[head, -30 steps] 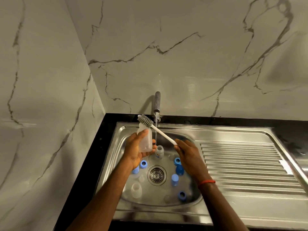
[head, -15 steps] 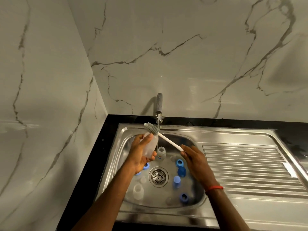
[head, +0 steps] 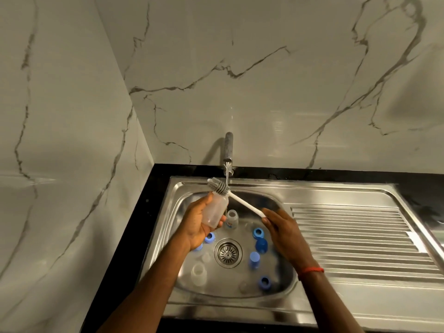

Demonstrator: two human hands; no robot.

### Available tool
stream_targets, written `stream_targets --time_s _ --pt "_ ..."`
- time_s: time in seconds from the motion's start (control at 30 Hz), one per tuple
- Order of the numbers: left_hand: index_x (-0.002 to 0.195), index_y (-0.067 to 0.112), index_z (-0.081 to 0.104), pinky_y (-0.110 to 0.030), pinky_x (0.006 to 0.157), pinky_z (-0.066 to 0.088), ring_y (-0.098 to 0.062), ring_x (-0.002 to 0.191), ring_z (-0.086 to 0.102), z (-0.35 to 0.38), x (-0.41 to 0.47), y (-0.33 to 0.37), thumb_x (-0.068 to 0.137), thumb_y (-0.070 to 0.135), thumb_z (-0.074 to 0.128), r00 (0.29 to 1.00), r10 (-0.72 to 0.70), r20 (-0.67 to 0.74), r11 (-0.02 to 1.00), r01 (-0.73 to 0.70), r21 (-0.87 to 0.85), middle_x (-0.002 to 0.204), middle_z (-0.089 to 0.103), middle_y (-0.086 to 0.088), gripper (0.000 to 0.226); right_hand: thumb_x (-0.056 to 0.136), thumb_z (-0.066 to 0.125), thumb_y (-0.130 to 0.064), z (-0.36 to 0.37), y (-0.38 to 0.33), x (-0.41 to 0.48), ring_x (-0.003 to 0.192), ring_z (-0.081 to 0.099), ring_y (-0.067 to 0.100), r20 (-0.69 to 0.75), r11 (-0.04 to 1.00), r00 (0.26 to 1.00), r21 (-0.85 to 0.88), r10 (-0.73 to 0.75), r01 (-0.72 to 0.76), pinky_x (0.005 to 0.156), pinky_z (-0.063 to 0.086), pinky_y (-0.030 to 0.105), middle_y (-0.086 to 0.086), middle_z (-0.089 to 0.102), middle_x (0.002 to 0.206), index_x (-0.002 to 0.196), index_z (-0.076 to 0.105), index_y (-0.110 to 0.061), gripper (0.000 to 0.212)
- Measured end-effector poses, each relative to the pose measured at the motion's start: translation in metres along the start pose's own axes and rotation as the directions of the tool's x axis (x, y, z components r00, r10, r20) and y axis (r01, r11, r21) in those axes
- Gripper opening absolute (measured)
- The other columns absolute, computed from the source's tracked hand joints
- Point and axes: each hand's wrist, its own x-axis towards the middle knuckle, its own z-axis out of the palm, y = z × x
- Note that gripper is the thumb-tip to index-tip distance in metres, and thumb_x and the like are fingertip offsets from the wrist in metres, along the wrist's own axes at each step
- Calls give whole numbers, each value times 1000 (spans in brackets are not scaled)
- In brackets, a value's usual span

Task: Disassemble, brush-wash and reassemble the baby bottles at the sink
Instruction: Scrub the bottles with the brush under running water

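Two hands meet over the sink [head: 276, 186]: the left hand [head: 195, 228] wraps round a clear bottle [head: 215, 210], tilted with its mouth toward the far side. Across that mouth lies the head of the brush [head: 236, 198], its white handle slanting to the near right, where the right hand [head: 284, 233] pinches its end. I'd say the brush must swing into line with the bottle to enter.

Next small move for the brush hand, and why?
Probably tip the grey bristle head of the white-handled brush down into the clear plastic bottle: the right hand holds the head outside its mouth while the left hand grips the bottle.
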Motion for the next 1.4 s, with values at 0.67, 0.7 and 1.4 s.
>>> stream_targets --time_s 0.67,0.7,1.4 --pt "129 -5 53 -27 48 54 -21 59 61 5 -6 8 87 52 58 996 -32 87 944 58 -324 92 65 -20 71 101 49 -34 -1 7 -9 87 59 7 -3 995 999 81 53 -52 74 46 13 -5 57 99 126 63 -24 31" --pt "128 -5 54 -27 48 54 -21 59 61 5 -6 7 88 53 57 996 -32 79 950 54 -307 90 65 -20 70 101 50 -33 1 5 -8 87 58 6 -3 994 998 88 59 -59 73 46 12 -5 57 98 126 64 -23 30" --pt "91 26 75 -29 63 46 -13 78 70 -34 8 43 27 70 92 983 179 -48 975 -171 145 94 74 5 80 84 75 -29 -54 11 14 83 50 14 -122 969 989 -241 -83 51 70 44 31 -5 56 89 113 75 -22 30"
